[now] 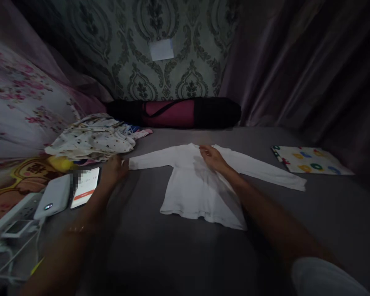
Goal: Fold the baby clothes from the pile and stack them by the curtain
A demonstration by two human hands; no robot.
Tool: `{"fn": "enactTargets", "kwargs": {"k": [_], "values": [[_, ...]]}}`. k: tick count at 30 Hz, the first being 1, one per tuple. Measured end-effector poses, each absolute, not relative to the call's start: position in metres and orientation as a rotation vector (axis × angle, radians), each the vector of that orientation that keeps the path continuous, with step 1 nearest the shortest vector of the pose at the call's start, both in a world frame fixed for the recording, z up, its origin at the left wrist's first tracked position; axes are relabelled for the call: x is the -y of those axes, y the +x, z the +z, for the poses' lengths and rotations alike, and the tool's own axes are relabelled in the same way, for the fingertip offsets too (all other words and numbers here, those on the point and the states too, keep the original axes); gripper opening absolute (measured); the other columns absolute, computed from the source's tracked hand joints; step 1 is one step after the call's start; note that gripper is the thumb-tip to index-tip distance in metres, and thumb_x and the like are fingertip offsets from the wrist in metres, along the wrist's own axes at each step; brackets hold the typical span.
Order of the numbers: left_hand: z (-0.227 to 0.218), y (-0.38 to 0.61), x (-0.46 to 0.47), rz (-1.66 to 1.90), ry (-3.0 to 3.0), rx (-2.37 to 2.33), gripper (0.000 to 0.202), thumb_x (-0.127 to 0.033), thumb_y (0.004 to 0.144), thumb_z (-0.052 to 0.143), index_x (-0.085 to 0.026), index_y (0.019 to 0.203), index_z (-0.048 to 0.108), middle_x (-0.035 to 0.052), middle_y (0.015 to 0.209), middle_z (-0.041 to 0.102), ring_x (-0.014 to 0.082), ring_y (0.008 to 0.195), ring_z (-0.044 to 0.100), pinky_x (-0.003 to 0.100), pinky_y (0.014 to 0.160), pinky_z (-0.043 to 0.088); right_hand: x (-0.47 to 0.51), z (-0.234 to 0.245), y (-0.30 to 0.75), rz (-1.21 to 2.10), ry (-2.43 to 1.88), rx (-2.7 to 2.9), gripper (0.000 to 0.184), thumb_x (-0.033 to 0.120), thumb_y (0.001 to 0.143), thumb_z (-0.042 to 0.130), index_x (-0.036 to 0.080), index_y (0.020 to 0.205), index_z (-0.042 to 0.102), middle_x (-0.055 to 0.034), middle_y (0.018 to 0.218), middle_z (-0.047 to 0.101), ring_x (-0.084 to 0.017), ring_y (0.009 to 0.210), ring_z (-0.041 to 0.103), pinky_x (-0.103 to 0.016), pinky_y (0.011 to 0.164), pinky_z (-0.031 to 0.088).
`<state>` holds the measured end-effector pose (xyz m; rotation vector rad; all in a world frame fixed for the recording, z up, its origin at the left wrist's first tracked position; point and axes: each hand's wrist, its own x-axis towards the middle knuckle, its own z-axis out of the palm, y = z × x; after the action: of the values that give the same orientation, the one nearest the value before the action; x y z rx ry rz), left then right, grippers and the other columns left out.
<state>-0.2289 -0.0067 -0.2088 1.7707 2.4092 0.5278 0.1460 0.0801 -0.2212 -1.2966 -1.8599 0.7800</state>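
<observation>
A small white long-sleeved shirt (193,181) lies spread on the grey sheet, both sleeves stretched out to the sides and the hem toward me. At the cuff of the sleeve on the left, my left hand (114,167) is closed, with the cuff's edge at its fingertips. My right hand (213,158) rests at the neckline, fingers bent and closed on the cloth there. My right forearm crosses over part of the shirt's right side and hides it. Both hands are slightly blurred.
Rumpled patterned clothes (94,137) are piled at the left, near a lit phone (85,188), a power bank (54,195) and a power strip (21,209) with cables. A folded patterned cloth (311,160) lies right. A black and magenta bag (169,114) lines the wall.
</observation>
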Motion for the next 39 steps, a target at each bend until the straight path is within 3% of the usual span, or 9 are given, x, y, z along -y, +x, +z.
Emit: {"fn": "enactTargets", "kwargs": {"k": [4,7,10,16,20,27,32,39], "values": [[-0.212,-0.195,0.050,0.516,1.719,-2.054,0.047,-0.057,0.079,0.046,-0.017,0.097,0.062,0.0064,0.083,0.065,0.0239,0.081,0.061,0.030,0.069,0.046,-0.026,-0.226,0.229,0.963,-1.333,1.666,0.023,0.033,0.085,0.051,0.016,0.094,0.064,-0.0054,0.084,0.071,-0.014,0.068,0.066,-0.025,0.062,0.053],[-0.219,-0.166,0.082,0.526,1.602,-1.876,0.056,-0.068,0.071,0.054,-0.020,0.098,0.063,0.0044,0.084,0.066,0.0240,0.082,0.061,0.029,0.065,0.046,0.024,-0.228,0.272,1.047,-1.444,1.566,0.021,0.036,0.081,0.055,0.016,0.086,0.062,-0.0025,0.069,0.067,-0.012,0.054,0.062,-0.021,0.048,0.048],[-0.224,-0.141,0.106,0.498,1.556,-1.800,0.063,-0.069,0.064,0.063,-0.021,0.105,0.062,0.0040,0.086,0.066,0.0239,0.082,0.062,0.028,0.063,0.046,0.069,-0.230,0.290,1.074,-1.535,1.566,0.021,0.036,0.081,0.052,0.017,0.084,0.061,0.0000,0.064,0.064,-0.010,0.048,0.057,-0.020,0.044,0.044],[-0.219,-0.108,0.124,0.451,1.561,-1.780,0.068,-0.065,0.062,0.069,-0.022,0.114,0.058,0.0032,0.086,0.064,0.0218,0.077,0.060,0.027,0.060,0.044,0.126,-0.234,0.276,0.903,-1.572,1.879,0.021,0.036,0.082,0.052,0.019,0.086,0.062,-0.0001,0.071,0.064,-0.013,0.061,0.058,-0.024,0.058,0.045],[-0.223,-0.098,0.124,0.521,1.634,-1.796,0.058,-0.062,0.068,0.062,-0.021,0.109,0.059,0.0015,0.077,0.061,0.0210,0.072,0.058,0.028,0.060,0.042,0.140,-0.233,0.264,0.637,-1.676,2.041,0.022,0.036,0.082,0.057,0.022,0.099,0.062,-0.0014,0.082,0.066,-0.016,0.071,0.060,-0.026,0.063,0.044],[-0.234,-0.088,0.127,0.552,1.754,-1.906,0.050,-0.056,0.080,0.046,-0.022,0.116,0.056,0.0033,0.079,0.063,0.0233,0.072,0.060,0.031,0.064,0.044,0.154,-0.228,0.253,0.236,-1.826,2.311,0.024,0.035,0.093,0.046,0.024,0.108,0.061,-0.0087,0.101,0.067,-0.021,0.078,0.064,-0.027,0.063,0.043],[-0.242,-0.087,0.127,0.549,1.857,-1.880,0.052,-0.053,0.081,0.049,-0.022,0.122,0.053,0.0065,0.091,0.066,0.0252,0.080,0.061,0.031,0.069,0.044,0.150,-0.237,0.257,0.365,-1.679,2.270,0.027,0.031,0.092,0.049,0.024,0.115,0.061,-0.0083,0.105,0.068,-0.021,0.088,0.066,-0.028,0.072,0.047],[-0.240,-0.090,0.125,0.643,1.806,-1.955,0.042,-0.045,0.084,0.042,-0.024,0.116,0.058,0.0012,0.070,0.063,0.0220,0.064,0.058,0.028,0.062,0.041,0.150,-0.236,0.257,0.476,-1.625,2.012,0.030,0.033,0.092,0.043,0.021,0.110,0.065,-0.0077,0.099,0.072,-0.021,0.090,0.068,-0.031,0.081,0.048]]}}
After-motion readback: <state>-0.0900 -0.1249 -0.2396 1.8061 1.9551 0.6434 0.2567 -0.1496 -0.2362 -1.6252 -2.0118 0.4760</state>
